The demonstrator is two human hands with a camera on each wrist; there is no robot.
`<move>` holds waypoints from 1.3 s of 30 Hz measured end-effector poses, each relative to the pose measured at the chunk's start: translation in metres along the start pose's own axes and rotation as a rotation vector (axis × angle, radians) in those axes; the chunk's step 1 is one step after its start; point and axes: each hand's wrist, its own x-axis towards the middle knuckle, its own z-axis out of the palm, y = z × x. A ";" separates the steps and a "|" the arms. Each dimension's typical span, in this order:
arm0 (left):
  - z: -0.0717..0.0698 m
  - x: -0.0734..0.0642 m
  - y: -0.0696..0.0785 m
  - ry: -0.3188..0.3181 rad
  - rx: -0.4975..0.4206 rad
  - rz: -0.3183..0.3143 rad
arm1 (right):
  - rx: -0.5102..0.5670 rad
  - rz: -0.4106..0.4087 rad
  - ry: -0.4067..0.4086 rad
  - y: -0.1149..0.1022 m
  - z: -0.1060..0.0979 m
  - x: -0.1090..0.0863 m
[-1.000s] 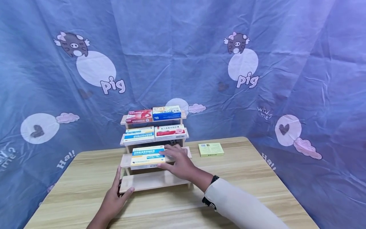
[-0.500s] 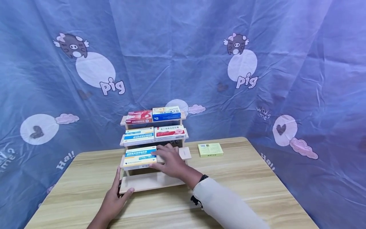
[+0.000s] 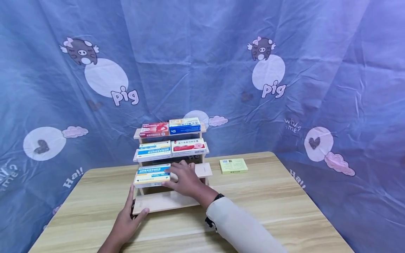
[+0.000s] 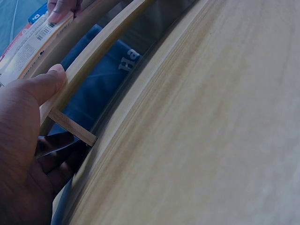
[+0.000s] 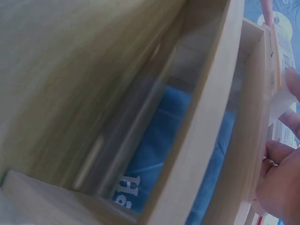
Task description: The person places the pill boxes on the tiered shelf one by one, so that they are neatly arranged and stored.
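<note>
A four-step wooden shelf point(image 3: 166, 201) stands on the table. At its lower left, my left hand point(image 3: 126, 219) holds the end of the lowest step; in the left wrist view the thumb point(image 4: 52, 80) lies on the board and the fingers curl in beside the leg below. On the step above, a white, blue and yellow medicine box point(image 3: 151, 174) lies flat at the left end. My right hand point(image 3: 187, 180) pinches this box at its right end, thumb at the front corner and index finger on the top. The right wrist view shows fingertips against the box's end point(image 5: 286, 56).
Higher up sit a blue-and-white medicine box point(image 3: 154, 150) and a red-and-white one point(image 3: 188, 146), with a red box point(image 3: 154, 129) and a vitamin D box point(image 3: 184, 125) on top. A pale green box point(image 3: 233, 166) lies right of the shelf. A blue curtain point(image 3: 202, 70) hangs behind.
My right hand has slid the medicine box leftward along its step to the left end. The left hand stays at the shelf's lowest step.
</note>
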 end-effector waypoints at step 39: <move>0.001 0.001 0.000 -0.021 0.011 -0.027 | 0.091 0.151 -0.054 -0.005 -0.014 -0.017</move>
